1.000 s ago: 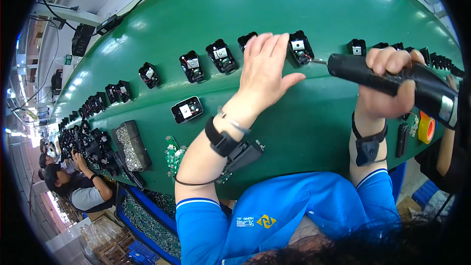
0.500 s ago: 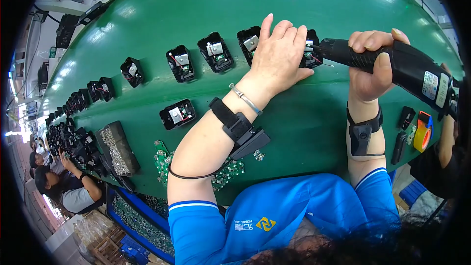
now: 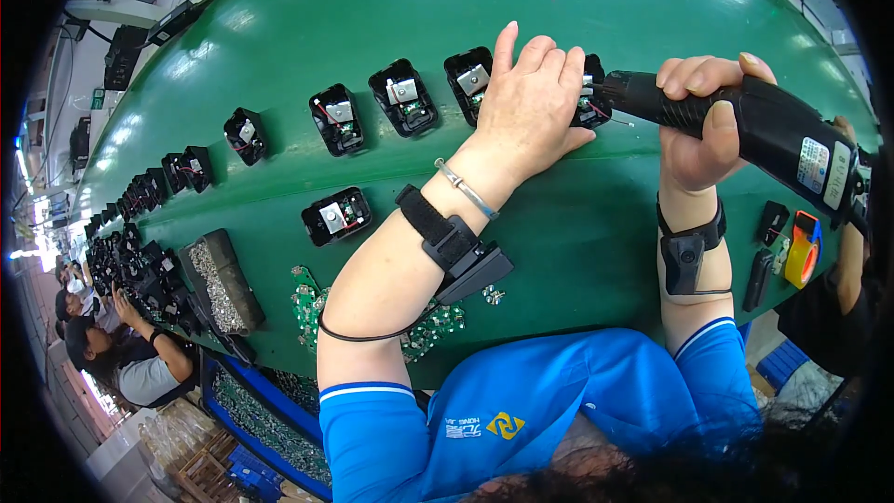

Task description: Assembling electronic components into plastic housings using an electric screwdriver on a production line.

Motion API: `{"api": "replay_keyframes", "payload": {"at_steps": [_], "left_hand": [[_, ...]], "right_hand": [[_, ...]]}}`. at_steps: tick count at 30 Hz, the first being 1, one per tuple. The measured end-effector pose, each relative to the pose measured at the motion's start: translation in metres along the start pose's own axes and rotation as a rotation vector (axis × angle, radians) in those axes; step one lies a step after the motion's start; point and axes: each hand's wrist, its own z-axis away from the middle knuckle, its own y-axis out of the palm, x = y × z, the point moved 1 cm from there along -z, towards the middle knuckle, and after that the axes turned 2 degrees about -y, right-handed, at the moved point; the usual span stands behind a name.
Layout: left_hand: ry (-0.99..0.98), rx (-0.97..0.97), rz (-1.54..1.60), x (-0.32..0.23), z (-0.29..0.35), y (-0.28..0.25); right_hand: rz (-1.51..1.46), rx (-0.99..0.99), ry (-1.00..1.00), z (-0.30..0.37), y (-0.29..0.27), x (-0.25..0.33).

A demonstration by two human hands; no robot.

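My right hand (image 3: 703,116) is wrapped round a black electric screwdriver (image 3: 773,126), lying nearly level and pointing left. Its tip reaches a black plastic housing (image 3: 593,112) with a metal plate and a thin red wire. My left hand (image 3: 529,107) grips that housing from the left, fingers along its far side and thumb at its near side, covering much of it. Just left of this hand stands a similar open housing (image 3: 468,82), partly behind the fingers. More open housings, such as this one (image 3: 402,96), continue the row leftward. The contact at the screwdriver's tip is hard to see.
Nearer me lie a single housing (image 3: 336,217), green circuit boards (image 3: 433,331) and a dark tray (image 3: 223,284) of small metal parts. Orange and yellow tape rolls (image 3: 803,250) sit at right. Black parts (image 3: 135,265) are heaped at far left, where other people (image 3: 121,354) sit.
The housings left of my left hand have shifted slightly leftward. Both hands keep nearly the same pose, and the screwdriver has moved only a little to the left.
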Motion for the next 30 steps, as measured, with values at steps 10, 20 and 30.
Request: {"api": "replay_keyframes", "payload": {"at_steps": [10, 20, 30], "left_hand": [[-0.008, 0.011, 0.011, 0.008, 0.006, 0.0], [0.001, 0.006, 0.014, 0.016, 0.01, 0.004], [-0.019, 0.031, 0.004, 0.029, 0.016, 0.005]], "right_hand": [[-0.006, 0.002, 0.006, 0.006, 0.006, -0.007], [-0.021, 0.063, 0.024, 0.011, 0.011, -0.014], [-0.083, 0.162, 0.005, 0.019, 0.023, -0.028]]}}
